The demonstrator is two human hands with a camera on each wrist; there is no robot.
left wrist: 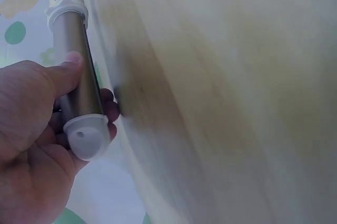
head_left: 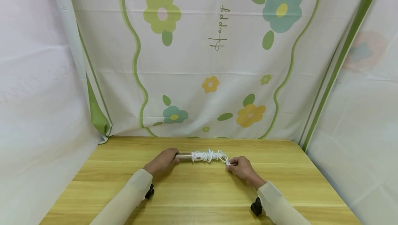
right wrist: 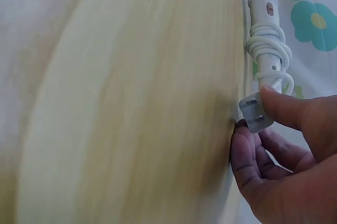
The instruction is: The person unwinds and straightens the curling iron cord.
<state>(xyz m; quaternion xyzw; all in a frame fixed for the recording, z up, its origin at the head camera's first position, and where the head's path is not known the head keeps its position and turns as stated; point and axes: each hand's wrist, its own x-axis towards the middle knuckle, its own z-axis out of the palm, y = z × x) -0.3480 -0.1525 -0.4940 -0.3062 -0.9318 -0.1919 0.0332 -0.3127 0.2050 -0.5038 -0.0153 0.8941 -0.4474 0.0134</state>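
A curling iron [head_left: 193, 156] with a metallic barrel and white handle lies crosswise over the wooden table [head_left: 199, 190]. My left hand [head_left: 162, 163] grips the barrel [left wrist: 78, 84], thumb on top, near its white tip [left wrist: 87, 134]. A white cord [head_left: 214, 155] is wound around the handle [right wrist: 266, 34]. My right hand [head_left: 242, 168] pinches the cord's white plug [right wrist: 255, 112] between thumb and fingers, just right of the handle's end.
A flowered cloth backdrop [head_left: 211, 62] hangs behind the table, and white cloth [head_left: 37, 114] closes off both sides. Black wrist mounts [head_left: 256, 206] sit under each sleeve.
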